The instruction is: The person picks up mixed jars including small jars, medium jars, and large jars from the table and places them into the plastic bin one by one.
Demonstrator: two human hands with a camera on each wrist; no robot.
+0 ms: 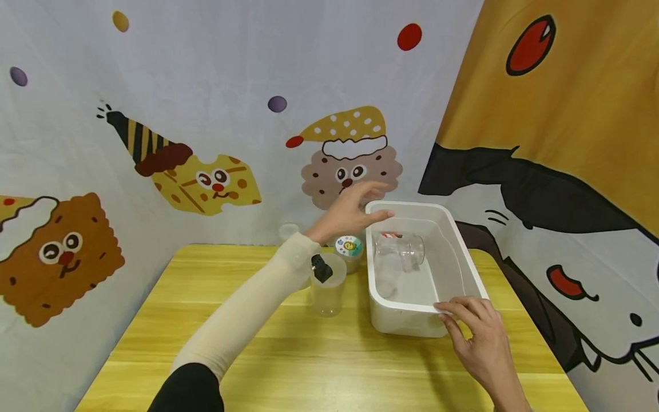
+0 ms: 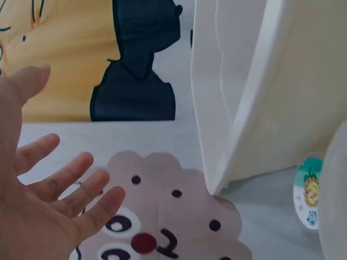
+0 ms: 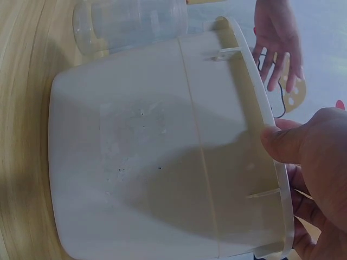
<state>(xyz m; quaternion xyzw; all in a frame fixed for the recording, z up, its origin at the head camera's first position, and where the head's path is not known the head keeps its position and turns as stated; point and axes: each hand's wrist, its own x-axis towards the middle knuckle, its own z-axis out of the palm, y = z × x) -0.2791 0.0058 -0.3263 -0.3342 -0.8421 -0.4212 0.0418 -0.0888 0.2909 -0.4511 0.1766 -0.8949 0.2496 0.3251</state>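
A white plastic bin [image 1: 401, 320] stands on the right part of the table. My right hand [image 1: 476, 337] pinches its near rim, thumb outside and fingers over the edge, as the right wrist view shows too. My left hand [image 1: 352, 212] hovers above the bin's far left corner, fingers spread and holding nothing; in the left wrist view the left hand [image 2: 59, 200] is apart from the bin wall [image 2: 293, 92]. Inside the bin a clear jar [image 1: 412, 252] lies on its side, with another clear piece beside it that I cannot make out well.
Left of the bin stand a clear jar with a frosted lid [image 1: 328, 292] and a jar with a colourful printed lid [image 1: 349, 247]. Farther back is another pale lid [image 1: 289, 230]. A cartoon-printed cloth [image 1: 226, 74] hangs behind the wooden table [image 1: 216, 309].
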